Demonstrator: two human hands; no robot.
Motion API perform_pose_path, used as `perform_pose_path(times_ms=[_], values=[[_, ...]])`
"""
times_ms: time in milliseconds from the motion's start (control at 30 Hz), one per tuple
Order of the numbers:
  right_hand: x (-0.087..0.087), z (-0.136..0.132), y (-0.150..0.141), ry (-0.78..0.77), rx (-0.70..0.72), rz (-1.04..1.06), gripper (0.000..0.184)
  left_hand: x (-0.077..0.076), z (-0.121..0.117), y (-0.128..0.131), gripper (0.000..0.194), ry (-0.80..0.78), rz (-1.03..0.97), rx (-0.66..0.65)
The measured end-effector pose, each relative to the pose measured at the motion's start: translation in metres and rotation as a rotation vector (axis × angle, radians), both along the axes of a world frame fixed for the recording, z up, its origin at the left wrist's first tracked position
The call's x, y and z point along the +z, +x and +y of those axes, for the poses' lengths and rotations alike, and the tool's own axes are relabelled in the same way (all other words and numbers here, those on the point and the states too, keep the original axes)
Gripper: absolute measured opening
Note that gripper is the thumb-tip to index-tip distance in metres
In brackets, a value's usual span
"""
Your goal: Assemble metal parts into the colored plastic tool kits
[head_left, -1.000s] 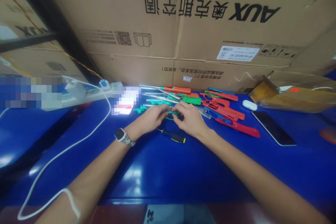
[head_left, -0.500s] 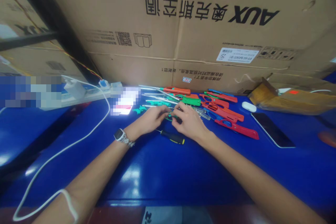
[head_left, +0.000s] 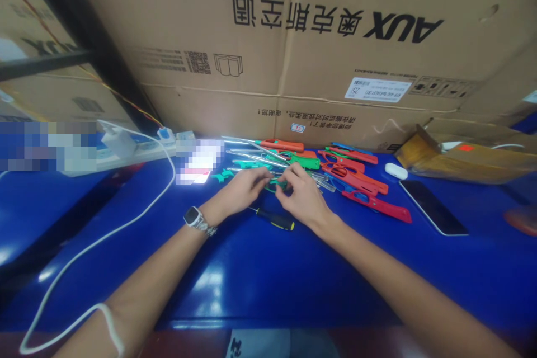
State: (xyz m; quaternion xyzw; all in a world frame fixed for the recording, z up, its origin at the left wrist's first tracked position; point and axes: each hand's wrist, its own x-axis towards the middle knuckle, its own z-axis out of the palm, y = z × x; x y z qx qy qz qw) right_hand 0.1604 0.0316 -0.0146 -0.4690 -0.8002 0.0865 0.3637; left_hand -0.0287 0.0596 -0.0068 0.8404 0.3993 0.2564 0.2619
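Note:
My left hand [head_left: 245, 189] and my right hand [head_left: 305, 196] meet over the blue table, fingertips pinched around a small green plastic part [head_left: 280, 183]. Its exact shape is hidden by the fingers. Just below them lies a screwdriver [head_left: 274, 219] with a black and yellow handle. Behind and beside the hands spread several long-nosed gas lighters and their plastic bodies, among them an orange one [head_left: 283, 146], a green one [head_left: 304, 161] and a red one [head_left: 380, 205]. Small green plastic pieces [head_left: 222, 175] lie left of the fingers, near thin metal rods [head_left: 241, 140].
A large cardboard box [head_left: 268, 78] stands behind the table. To the right are a phone [head_left: 436, 207], a white earbud case [head_left: 395, 170] and an open carton [head_left: 474, 159]. A white cable [head_left: 100, 229] crosses over my left forearm from a power strip [head_left: 88, 162].
The fingers of my right hand have shifted slightly, and more of the green part shows between the hands. The other things lie as before, apart from a slight shift of view.

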Motion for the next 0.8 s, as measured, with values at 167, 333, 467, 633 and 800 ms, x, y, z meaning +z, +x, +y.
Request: perform_pose_path(times_ms=[167, 333, 467, 633, 800], values=[[-0.001, 0.0011, -0.0004, -0.017, -0.01, -0.019, 0.005, -0.0021, 0.0012, 0.0, 0.019, -0.012, -0.015, -0.005], [0.0026, 0.0004, -0.0012, 0.061, -0.074, -0.143, 0.003, -0.0022, 0.0007, 0.0012, 0.018, -0.024, -0.043, 0.015], [0.0029, 0.0, -0.0008, 0.149, -0.116, -0.213, 0.003, -0.0002, -0.0001, 0.0011, 0.018, -0.028, -0.052, 0.038], [-0.0001, 0.0016, -0.0004, 0.144, -0.089, -0.138, 0.003, 0.003, -0.001, 0.0012, 0.02, -0.04, -0.063, 0.056], [-0.0013, 0.0044, -0.0003, 0.111, -0.052, -0.058, 0.003, 0.0027, -0.0012, 0.002, 0.02, -0.046, -0.077, 0.059]])
